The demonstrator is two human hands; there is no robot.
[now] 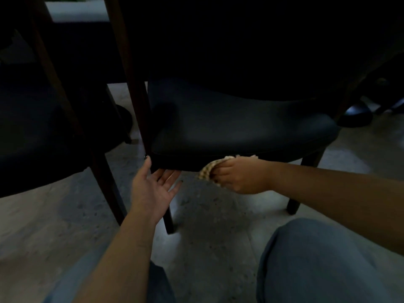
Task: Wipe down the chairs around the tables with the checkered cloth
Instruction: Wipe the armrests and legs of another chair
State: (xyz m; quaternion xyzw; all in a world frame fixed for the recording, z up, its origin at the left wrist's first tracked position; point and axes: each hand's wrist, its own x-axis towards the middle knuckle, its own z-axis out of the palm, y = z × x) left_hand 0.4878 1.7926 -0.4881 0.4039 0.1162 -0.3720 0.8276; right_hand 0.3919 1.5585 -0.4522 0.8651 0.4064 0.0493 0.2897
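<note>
The checkered cloth (pixel 206 171) is gripped in the right hand (pixel 238 177) against the chair (pixel 229 125) seat's front underside; the left hand (pixel 153 186) is held open, empty. Continued strokes along the rail are judged necessary.

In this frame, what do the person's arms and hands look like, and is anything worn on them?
Both forearms are bare, with no sleeves, gloves, watch or bracelet in view. The left hand and right hand have dark-painted fingernails. No rings show, though the dim light hides fine detail.
</note>
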